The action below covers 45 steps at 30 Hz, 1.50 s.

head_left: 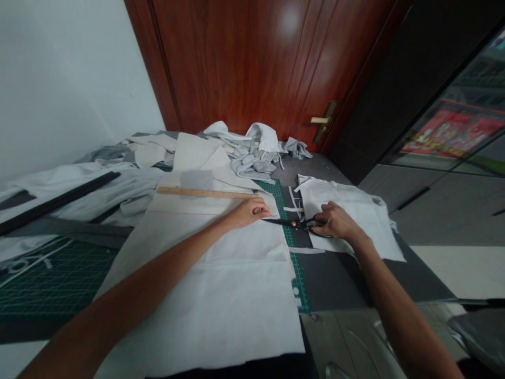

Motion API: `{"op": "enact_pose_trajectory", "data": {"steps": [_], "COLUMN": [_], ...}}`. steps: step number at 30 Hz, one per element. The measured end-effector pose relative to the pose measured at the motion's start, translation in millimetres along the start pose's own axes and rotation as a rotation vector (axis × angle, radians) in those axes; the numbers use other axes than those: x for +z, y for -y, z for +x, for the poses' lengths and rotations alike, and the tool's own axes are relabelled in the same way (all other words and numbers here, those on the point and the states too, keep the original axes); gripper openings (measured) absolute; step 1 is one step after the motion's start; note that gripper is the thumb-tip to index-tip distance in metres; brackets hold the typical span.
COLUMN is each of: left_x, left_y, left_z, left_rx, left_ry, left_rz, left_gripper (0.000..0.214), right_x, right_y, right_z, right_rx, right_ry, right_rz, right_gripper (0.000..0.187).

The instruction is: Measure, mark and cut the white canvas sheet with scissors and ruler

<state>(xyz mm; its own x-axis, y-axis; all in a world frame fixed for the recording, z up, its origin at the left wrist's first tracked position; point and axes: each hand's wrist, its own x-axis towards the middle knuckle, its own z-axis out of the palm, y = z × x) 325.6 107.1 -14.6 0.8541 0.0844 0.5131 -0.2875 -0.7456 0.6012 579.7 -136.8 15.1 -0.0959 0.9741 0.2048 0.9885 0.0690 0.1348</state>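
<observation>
A large piece of white fabric (221, 284) lies over the table and hangs toward me. My left hand (251, 211) pinches this fabric near its right edge, fingertips pressed together. My right hand (336, 221) is closed around the black handles of a pair of scissors (294, 224). The blades point left, and their tips are at the fabric's edge just beneath my left fingertips. Just above my left hand, a wooden ruler (201, 193) lies across the fabric. Whether the blades are fully closed is hard to see.
A green cutting mat (302, 289) shows under the fabric. To the right lies another white cloth piece (351, 210) with thin strips beside it. Crumpled grey and white scraps (252, 163) are heaped at the back, before a wooden door (244, 63). A black bar (59, 202) rests on cloth at left.
</observation>
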Motion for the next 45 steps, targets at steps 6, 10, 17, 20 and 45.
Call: {"op": "enact_pose_trajectory", "data": {"steps": [6, 10, 17, 20, 45], "left_x": [-0.2, 0.8, 1.1, 0.7, -2.3], "left_y": [-2, 0, 1, 1, 3], "left_z": [0, 0, 0, -1, 0], "left_rx": [-0.026, -0.016, -0.019, -0.032, -0.014], "left_ry": [0.006, -0.009, -0.017, -0.028, -0.044], "left_rz": [0.004, 0.008, 0.006, 0.008, -0.060], "left_gripper": [0.046, 0.049, 0.047, 0.046, 0.044], "right_x": [0, 0, -1, -4, -8], "right_y": [0, -1, 0, 0, 11], "right_z": [0, 0, 0, -1, 0], "right_rx": [-0.002, -0.011, 0.011, 0.021, 0.049], "right_ry": [-0.003, 0.007, 0.014, 0.030, 0.056], "right_rz": [-0.016, -0.032, -0.019, -0.018, 0.043], "right_gripper": [0.032, 0.032, 0.033, 0.033, 0.034]}}
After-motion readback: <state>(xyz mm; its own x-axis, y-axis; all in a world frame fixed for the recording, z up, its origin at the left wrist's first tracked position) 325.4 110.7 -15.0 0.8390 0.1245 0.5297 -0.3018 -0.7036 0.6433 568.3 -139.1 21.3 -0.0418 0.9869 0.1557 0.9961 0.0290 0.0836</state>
